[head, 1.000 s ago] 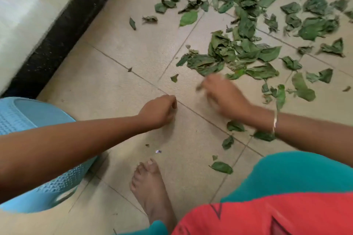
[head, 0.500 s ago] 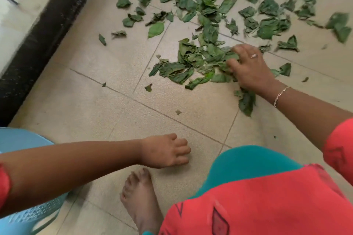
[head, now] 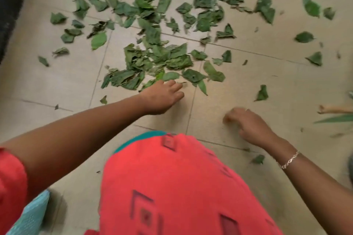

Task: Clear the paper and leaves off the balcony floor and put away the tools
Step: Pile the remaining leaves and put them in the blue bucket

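Blue basket (head: pixel 30 217) sits nearest, low on the person's left. The right hand (head: pixel 246 122) is blurry with fingers curled, so I can't tell if that grip holds anything. The left hand (head: pixel 162 97) is closer to the job: grip spread, fingers straight, tips at the near edge of the leaf pile (head: pixel 152 61), which lies dead ahead on the floor (head: pixel 57 86). Loose leaves (head: pixel 202 0) scatter beyond. No readable writing anywhere.

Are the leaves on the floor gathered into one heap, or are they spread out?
Mostly spread out. The leaves lie scattered across several floor tiles; only a loose cluster sits by the left hand.
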Motion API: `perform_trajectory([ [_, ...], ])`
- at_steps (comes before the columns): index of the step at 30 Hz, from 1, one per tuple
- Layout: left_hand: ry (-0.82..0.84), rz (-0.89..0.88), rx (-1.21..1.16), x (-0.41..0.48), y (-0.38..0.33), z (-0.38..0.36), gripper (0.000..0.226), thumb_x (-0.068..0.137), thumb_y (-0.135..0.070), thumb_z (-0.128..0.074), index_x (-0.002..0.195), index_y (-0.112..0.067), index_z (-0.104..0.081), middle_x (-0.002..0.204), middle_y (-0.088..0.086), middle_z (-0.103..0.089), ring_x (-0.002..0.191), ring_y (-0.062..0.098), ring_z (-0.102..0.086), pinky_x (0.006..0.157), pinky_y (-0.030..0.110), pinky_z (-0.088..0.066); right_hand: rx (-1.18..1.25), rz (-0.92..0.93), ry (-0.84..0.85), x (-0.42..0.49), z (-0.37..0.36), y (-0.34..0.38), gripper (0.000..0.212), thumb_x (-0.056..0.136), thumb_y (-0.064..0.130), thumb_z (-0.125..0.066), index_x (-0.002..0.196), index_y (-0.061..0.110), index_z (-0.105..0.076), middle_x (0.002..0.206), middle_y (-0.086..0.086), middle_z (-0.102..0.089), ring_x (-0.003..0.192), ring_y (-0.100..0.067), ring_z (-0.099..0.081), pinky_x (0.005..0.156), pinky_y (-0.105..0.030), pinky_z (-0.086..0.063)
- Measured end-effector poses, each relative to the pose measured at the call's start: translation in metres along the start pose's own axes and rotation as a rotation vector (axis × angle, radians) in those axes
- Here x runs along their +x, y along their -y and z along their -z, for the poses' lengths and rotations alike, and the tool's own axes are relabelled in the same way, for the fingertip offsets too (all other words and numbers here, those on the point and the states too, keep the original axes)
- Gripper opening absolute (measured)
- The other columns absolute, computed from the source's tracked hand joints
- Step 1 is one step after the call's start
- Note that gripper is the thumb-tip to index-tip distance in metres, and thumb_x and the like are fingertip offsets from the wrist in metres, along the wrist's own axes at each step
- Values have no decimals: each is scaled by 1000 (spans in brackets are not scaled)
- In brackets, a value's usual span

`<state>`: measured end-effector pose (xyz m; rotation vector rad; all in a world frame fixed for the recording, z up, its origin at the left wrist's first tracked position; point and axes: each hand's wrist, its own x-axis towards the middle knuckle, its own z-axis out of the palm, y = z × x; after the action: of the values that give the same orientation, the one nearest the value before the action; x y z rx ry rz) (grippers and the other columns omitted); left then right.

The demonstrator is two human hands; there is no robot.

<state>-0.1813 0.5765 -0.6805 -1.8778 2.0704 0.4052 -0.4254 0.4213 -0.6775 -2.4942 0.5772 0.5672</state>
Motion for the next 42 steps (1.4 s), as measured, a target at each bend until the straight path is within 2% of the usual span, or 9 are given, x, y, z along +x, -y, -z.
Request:
perform_trajectory([
  [5, 1, 4, 0, 25, 8, 64, 37, 95, -23, -42, 129, -9, -45, 131, 16, -44, 114, 31, -46, 84, 42, -47, -371, -52, 451, -56, -16, -15, 22, 85, 12, -48, 99, 15, -65, 106, -8, -63, 101, -28, -58, 76, -28, -38],
  [10, -51, 252, -139, 74, 3, 151, 41, 95, -26, -49, 131, -8, -44, 130, 16, -47, 118, 32, -47, 93, 47, -48, -141, -88, -222, -66, -13, -32, 52, 53, -10, -74, 98, 16, -69, 91, -4, -64, 81, -25, -60, 66, -32, -50],
  [15, -141, 346, -589, 96, -64, 153, 36, 94, -28, -49, 126, -10, -47, 128, 11, -50, 117, 29, -50, 95, 44, -45, -203, -60, 88, -66, -32, -35, 41, 80, 2, -54, 116, 21, -60, 114, -2, -57, 104, -23, -53, 85, -30, -43],
  [17, -10, 316, -603, 91, -76, 129, 37, 94, -29, -50, 127, -12, -47, 129, 11, -49, 118, 29, -48, 94, 41, -44, -64, -127, -135, -58, -35, -40, 54, 79, -4, -53, 128, 20, -53, 123, -5, -51, 108, -25, -51, 88, -32, -43],
  [21, 20, 426, -661, 99, -54, 108, 36, 95, -27, -50, 126, -9, -49, 127, 13, -52, 115, 31, -50, 87, 38, -43, 556, -877, -723, -19, -9, -13, 47, 84, -4, -47, 128, 14, -45, 128, -13, -39, 90, -29, -52, 71, -33, -44],
  [24, 26, 572, -739, 107, -52, 111, 28, 94, -23, -48, 119, -8, -51, 120, 12, -56, 105, 29, -54, 75, 35, -42, 927, -1347, -670, 22, -3, 13, 63, 92, 8, -47, 147, 18, -19, 152, -14, -10, 120, -37, -43, 95, -38, -41],
  [31, -81, 869, -876, 117, -46, 132, 7, 91, -10, -44, 89, -10, -51, 97, 10, -62, 81, 26, -54, 65, 31, -38, 888, -624, -699, 89, 30, 46, 59, 91, 2, -44, 145, 13, -25, 156, -10, -7, 144, -23, -9, 112, -31, -19],
  [38, -51, 878, -947, 115, -48, 132, 5, 93, -13, -46, 93, -10, -50, 101, 11, -58, 83, 24, -48, 69, 30, -37, 907, -1525, -723, -15, -10, -15, 65, 90, 7, -46, 148, 16, -18, 156, -15, 2, 142, -32, -13, 113, -36, -24],
  [42, -65, 879, -981, 121, -51, 133, 10, 94, -14, -46, 101, -9, -52, 113, 13, -60, 98, 28, -56, 71, 31, -37, 916, -1101, -694, 9, -6, 2, 60, 92, 1, -42, 147, 14, -23, 156, -11, -8, 141, -27, -20, 110, -32, -26],
])
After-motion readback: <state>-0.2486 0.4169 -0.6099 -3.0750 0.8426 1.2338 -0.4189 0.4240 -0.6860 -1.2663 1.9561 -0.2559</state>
